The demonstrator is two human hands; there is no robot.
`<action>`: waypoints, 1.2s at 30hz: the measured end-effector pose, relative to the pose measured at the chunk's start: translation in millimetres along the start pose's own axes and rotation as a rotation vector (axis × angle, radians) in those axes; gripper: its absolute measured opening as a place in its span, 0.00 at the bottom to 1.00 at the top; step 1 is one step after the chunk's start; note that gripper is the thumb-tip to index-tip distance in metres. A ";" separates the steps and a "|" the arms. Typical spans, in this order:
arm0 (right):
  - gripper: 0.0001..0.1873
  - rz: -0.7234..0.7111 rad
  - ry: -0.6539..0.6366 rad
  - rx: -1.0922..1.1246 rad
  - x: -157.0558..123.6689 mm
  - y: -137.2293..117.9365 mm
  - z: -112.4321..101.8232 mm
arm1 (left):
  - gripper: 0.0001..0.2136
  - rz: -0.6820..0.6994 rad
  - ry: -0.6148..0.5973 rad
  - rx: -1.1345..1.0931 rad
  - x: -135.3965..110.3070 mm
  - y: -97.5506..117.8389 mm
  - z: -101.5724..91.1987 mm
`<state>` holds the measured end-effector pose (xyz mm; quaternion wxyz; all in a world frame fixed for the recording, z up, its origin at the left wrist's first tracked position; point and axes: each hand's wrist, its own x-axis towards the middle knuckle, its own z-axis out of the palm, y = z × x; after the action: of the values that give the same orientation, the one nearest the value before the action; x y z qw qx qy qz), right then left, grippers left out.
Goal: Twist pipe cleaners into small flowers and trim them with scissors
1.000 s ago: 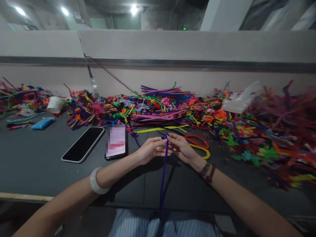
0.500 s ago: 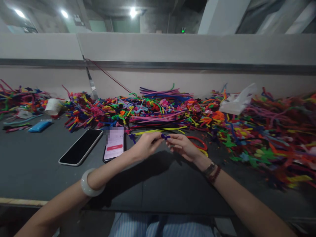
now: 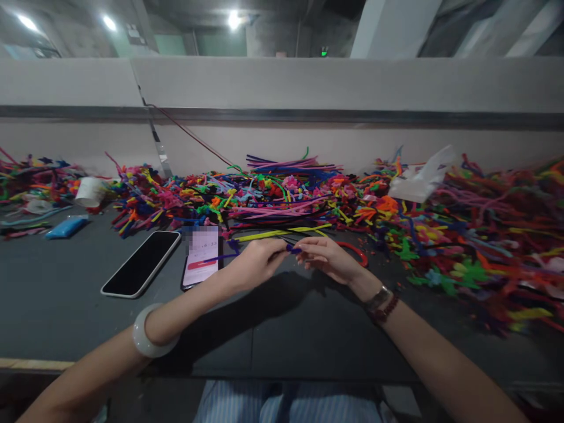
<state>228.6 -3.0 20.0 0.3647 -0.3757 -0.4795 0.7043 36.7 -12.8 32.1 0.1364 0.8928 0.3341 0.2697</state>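
A dark purple pipe cleaner [image 3: 293, 249], bent into a small shape, is pinched between my two hands over the table. My left hand [image 3: 263, 261] grips its left side with thumb and forefinger, the other fingers curled. From the other side, the fingertips of my right hand [image 3: 326, 257] close on it. A purple length [image 3: 220, 257] sticks out behind my left hand across the phone; it looks like part of the same pipe cleaner, though the hand hides the join. Yellow pipe cleaners [image 3: 259, 236] lie just behind my left hand, and a red loop [image 3: 358, 251] is behind my right wrist.
A dark phone [image 3: 141, 263] and a lit phone [image 3: 201, 264] lie left of my hands. Heaps of coloured pipe cleaners [image 3: 176, 197] line the back and right. A white cup [image 3: 90, 192], blue packet [image 3: 67, 227] and tissue [image 3: 423, 179] sit among or near them.
The purple length behind my left hand has swung out leftward over the lit phone. Both hands stay together at the purple piece, and the view has shifted slightly.
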 end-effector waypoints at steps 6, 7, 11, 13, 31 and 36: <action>0.08 -0.045 -0.079 0.130 0.2 1.5 -2.1 | 0.12 -0.313 -0.056 -0.735 7.4 10.5 2.9; 0.08 -0.044 -0.105 0.157 0.1 1.7 -2.0 | 0.12 -0.356 -0.070 -0.844 8.1 12.6 3.6; 0.08 -0.036 -0.117 0.213 -1.1 1.8 0.1 | 0.11 -0.504 -0.054 -1.123 8.7 22.6 5.7; 0.08 -0.059 -0.081 0.213 -1.5 1.8 2.0 | 0.11 -0.545 -0.039 -1.199 8.9 27.0 6.1; 0.09 -0.147 0.001 0.104 -1.7 0.4 8.6 | 0.11 -0.162 0.035 -0.322 5.8 16.6 -2.1; 0.09 0.074 -0.156 -0.025 -3.5 -2.6 1.4 | 0.09 0.269 -0.127 0.286 4.0 10.0 -11.6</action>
<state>229.4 -6.0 23.5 0.2950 -0.3416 -0.5009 0.7385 37.8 -16.9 47.4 -0.0083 0.9548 0.2376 0.1783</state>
